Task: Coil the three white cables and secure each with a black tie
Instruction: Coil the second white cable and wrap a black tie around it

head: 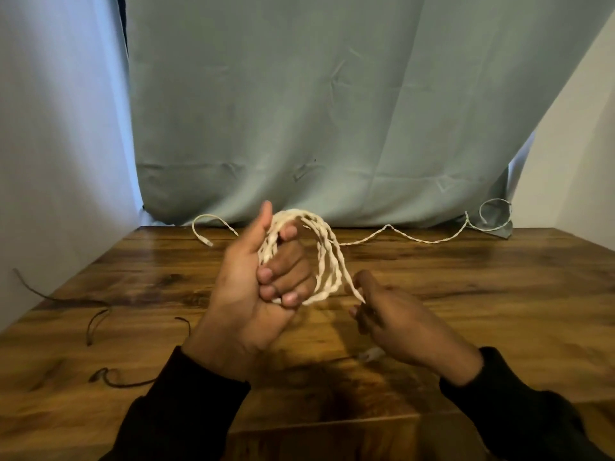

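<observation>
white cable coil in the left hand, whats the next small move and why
Probably lay one more loop: the right hand pinches the strand leaving the coil gripped by the left hand, while a long tail trails across the wooden table. The black ties lie untouched.

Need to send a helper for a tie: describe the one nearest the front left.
On the wooden table, look left of the left hand, near the front edge. The black tie there ends in a small loop; the other ties lie farther back.
</observation>
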